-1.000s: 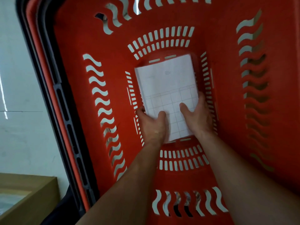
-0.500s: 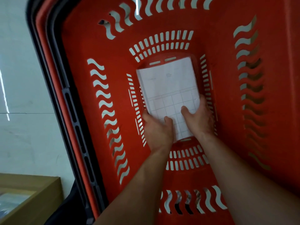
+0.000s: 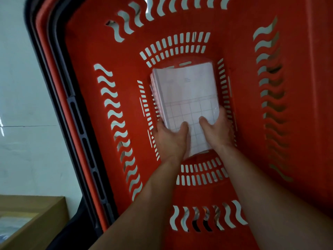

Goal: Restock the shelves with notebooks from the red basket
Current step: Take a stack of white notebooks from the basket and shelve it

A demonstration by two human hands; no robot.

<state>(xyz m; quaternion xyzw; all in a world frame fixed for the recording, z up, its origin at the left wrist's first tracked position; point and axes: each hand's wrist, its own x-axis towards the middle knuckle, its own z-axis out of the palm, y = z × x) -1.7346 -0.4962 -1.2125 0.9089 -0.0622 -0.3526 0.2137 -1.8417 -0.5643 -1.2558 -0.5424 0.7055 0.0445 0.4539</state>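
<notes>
Stack of white notebooks (image 3: 187, 98) low in the red basket (image 3: 86, 73), left hand (image 3: 171, 139) and right hand (image 3: 217, 131) gripping its near end, thumbs on top, fingers curled underneath, cardboard box (image 3: 34, 215) lower left

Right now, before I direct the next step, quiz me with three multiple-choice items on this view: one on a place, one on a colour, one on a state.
1. Where are the notebooks? A on a shelf; B inside the red basket; C on a table.
2. What colour is the topmost cover? A white with a faint grid; B black; C yellow.
3. What are the left hand and right hand doing? A hanging empty; B holding the basket's rim; C both gripping the stack's near end.

Answers: 1 B, slotted red walls surround the stack. 2 A, grid lines show on pale paper. 3 C, both thumbs press on the cover.
</notes>
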